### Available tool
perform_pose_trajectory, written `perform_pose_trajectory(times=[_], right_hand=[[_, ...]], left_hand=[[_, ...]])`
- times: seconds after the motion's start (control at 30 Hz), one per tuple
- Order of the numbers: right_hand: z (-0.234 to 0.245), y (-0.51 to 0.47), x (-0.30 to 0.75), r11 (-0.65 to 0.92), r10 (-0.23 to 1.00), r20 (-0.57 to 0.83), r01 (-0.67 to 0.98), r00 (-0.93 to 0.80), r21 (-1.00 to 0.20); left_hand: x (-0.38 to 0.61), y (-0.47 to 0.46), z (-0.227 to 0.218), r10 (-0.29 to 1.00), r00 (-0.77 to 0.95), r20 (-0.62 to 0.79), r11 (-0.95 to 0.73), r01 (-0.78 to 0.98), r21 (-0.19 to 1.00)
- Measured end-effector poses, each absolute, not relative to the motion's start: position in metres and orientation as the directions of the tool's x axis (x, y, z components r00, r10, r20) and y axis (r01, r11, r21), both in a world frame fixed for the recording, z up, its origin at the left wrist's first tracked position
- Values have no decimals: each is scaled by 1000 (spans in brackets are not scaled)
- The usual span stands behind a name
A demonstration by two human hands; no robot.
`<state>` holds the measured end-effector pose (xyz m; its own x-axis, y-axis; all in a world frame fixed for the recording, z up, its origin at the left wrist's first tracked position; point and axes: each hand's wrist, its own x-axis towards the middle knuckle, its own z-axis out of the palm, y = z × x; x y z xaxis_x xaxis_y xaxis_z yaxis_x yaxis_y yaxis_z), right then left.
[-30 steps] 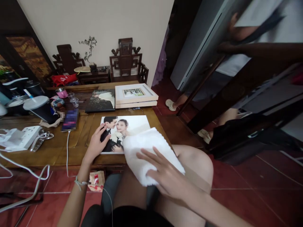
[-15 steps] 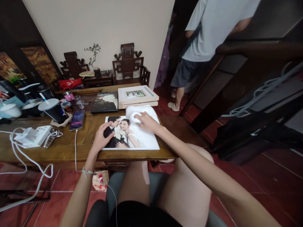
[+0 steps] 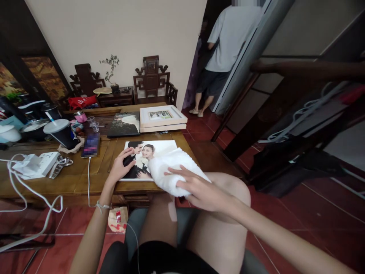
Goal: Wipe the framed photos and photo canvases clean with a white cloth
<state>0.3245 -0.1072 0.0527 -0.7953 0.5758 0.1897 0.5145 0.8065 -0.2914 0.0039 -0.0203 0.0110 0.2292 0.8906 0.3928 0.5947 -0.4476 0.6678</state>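
Note:
A wedding photo panel (image 3: 142, 173) lies flat near the front edge of the wooden table (image 3: 82, 180). My left hand (image 3: 121, 165) rests on its left side, fingers spread over the print. My right hand (image 3: 196, 186) has its fingers closed on a fluffy white towel (image 3: 179, 161), which covers the panel's right part and hangs over the table's front edge. The right lower corner of the panel is hidden under the towel.
Behind the panel are a dark photo panel (image 3: 125, 123) and stacked white frames (image 3: 164, 118). To the left are a phone (image 3: 90, 144) on a cable, a power strip (image 3: 45, 163) and a lidded cup (image 3: 61, 133). A person (image 3: 225, 42) stands beyond the table.
My right hand has drawn the towel toward me, from the panel's upper right to its front edge. My left hand stays on the panel. The other person has moved farther away.

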Motion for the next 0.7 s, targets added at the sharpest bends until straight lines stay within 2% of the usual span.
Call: perform_pose_trajectory(times=[0.2,0.37,0.53,0.7], right_hand=[[50,-25,314,712,702,194,681,-686,-169],[44,26,292,623,777,241,767,-582,-153],[40,-4,291,635,766,245,760,-594,-142],[40,-85,312,729,685,225,660,-693,-183]], left_hand=[[2,-18,10,899,211,384,-430,593,680],[1,-17,7,917,220,334,-398,574,716],[1,-16,2,929,201,309,-366,605,707],[3,-15,-1,933,176,314,-353,620,701]])
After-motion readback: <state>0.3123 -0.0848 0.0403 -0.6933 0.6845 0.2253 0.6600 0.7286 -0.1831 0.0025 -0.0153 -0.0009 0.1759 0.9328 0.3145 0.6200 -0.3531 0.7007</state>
